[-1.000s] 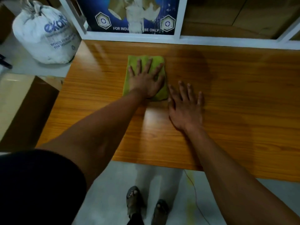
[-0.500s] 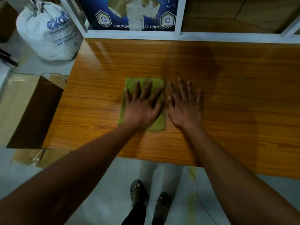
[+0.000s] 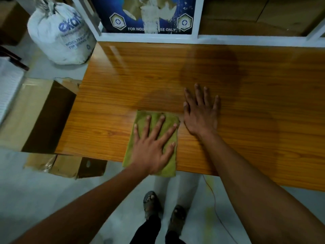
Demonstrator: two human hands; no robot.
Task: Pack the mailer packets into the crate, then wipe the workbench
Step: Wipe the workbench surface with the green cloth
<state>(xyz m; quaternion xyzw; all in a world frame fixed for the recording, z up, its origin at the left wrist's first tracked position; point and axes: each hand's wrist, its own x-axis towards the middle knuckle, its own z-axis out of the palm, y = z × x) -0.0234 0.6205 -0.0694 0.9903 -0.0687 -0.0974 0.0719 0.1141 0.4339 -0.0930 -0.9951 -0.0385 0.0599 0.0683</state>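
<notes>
A folded green cloth [image 3: 168, 161] lies at the near edge of the wooden workbench [image 3: 246, 129], its lower end hanging slightly over the edge. My left hand [image 3: 154, 143] presses flat on the cloth with fingers spread. My right hand [image 3: 201, 113] rests flat on the bare wood just right of the cloth, fingers straight. No mailer packets or crate are in view on the bench.
A large cardboard box [image 3: 33, 115] stands on the floor left of the bench, with flattened cardboard [image 3: 66, 164] beside it. A white woven sack [image 3: 59, 32] sits at the far left. A white shelf frame [image 3: 193, 38] borders the bench's far side. My feet [image 3: 163, 206] stand below.
My left hand has dragged the green cloth from the far part of the bench toward me, down to the near edge. My right hand has stayed flat in place.
</notes>
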